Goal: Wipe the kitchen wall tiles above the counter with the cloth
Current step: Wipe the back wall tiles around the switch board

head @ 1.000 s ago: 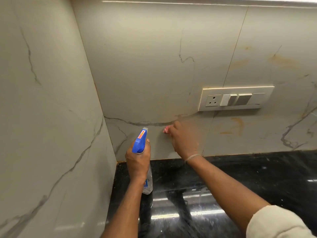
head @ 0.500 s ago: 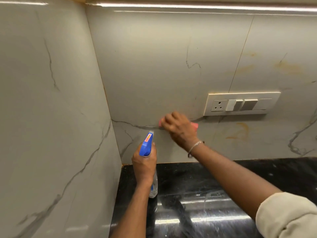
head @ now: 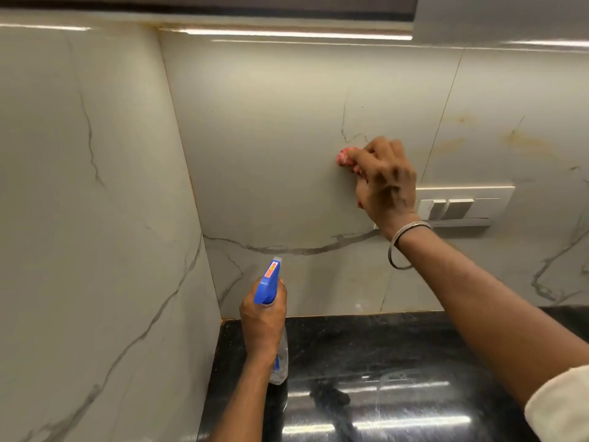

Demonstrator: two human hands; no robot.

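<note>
My right hand point(head: 384, 183) presses a pink cloth point(head: 345, 158) flat against the back wall tile point(head: 271, 148), just left of the switch plate; only the cloth's left edge shows past my fingers. My left hand point(head: 263, 317) is wrapped around a spray bottle point(head: 269, 283) with a blue trigger head, held upright near the corner above the counter, its nozzle facing the wall. The tiles are pale grey marble with dark veins.
A cream switch plate point(head: 462, 205) with a socket and rocker switches sits on the wall right of my hand. Orange-brown stains point(head: 522, 141) mark the right tile. A glossy black counter point(head: 398, 362) runs below. A side wall point(head: 79, 202) closes the left.
My right hand has carried the cloth up the wall and to the right, from the vein low down to beside the switch plate. The bottle in my left hand stayed in place.
</note>
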